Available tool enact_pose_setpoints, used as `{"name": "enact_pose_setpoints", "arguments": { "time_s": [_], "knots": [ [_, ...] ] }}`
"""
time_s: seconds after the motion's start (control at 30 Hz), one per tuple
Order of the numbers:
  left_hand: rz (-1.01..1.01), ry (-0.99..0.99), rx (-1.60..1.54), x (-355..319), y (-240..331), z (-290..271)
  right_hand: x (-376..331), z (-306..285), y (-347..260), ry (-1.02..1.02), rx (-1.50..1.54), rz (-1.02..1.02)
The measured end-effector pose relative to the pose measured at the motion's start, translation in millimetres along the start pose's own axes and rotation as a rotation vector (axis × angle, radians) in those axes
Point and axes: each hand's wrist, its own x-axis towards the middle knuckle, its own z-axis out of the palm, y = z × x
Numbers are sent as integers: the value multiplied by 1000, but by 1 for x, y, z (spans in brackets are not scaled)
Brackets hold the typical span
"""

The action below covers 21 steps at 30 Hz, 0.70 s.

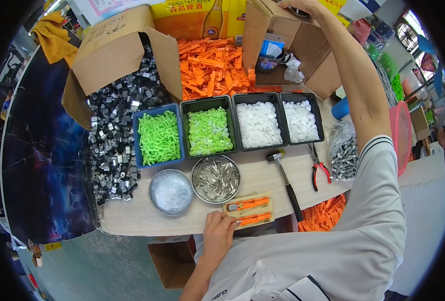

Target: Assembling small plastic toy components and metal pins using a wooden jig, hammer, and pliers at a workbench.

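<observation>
Fingers of the left hand point(217, 232) are bent and close together, and the tips press on the near edge of a small wooden jig point(249, 210) at the front of the table point(142, 220). Two orange parts point(251, 203) lie in the jig, one behind the other, each with a metal piece at its left end. The right hand point(302, 6) is raised far up and reaches into the open cardboard box point(307, 45) at the back right; its fingers are cut by the picture edge, so it cannot be told if they hold something.

Just left of the jig stand two round metal bowls: one with thin metal pins point(215, 178), one with clear small pieces point(170, 191). Behind them is a row of four trays, two with green parts point(158, 136) and two with white discs point(258, 124). A hammer point(285, 180) and red pliers point(319, 168) lie right of the bowls. A heap of orange strips point(212, 65) is behind the trays, and grey metal clips point(114, 135) spill from a box at the left.
</observation>
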Motion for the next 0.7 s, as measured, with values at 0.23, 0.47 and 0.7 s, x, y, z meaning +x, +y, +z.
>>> {"name": "enact_pose_setpoints", "arguments": {
  "time_s": [0.23,0.47,0.7],
  "knots": [
    [17,8,-1,2,2,4,-11,3,4,355,-211,-289],
    [-6,2,10,-1,3,3,-27,-5,-8,265,-291,-290],
    [-16,32,15,-2,6,3,-35,-3,-3,340,-337,-368]
  ]
}}
